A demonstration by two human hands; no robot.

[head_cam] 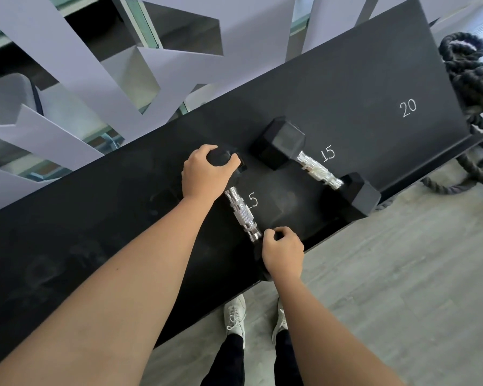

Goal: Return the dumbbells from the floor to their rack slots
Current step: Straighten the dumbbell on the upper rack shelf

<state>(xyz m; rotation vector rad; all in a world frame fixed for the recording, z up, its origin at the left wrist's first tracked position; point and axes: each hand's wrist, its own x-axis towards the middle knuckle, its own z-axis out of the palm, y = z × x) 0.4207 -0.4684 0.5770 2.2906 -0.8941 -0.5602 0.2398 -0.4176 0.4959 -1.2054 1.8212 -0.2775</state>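
Observation:
A black rack shelf (360, 87) slants across the view, with white chalked numbers 15, 15 and 20. One black hex dumbbell with a chrome handle (241, 214) lies on the left 15 mark. My left hand (204, 172) grips its far head from above. My right hand (283, 252) is closed over its near head at the shelf's front edge. A second black hex dumbbell (317, 167) lies on the shelf just to the right, beside the other 15, untouched.
The 20 slot (407, 107) at the right end holds nothing. A coiled black battle rope (474, 76) lies on the floor past the rack's right end. Grey plank floor (388, 274) and my white shoes (234, 316) are below. White angular panels (76, 59) stand behind the rack.

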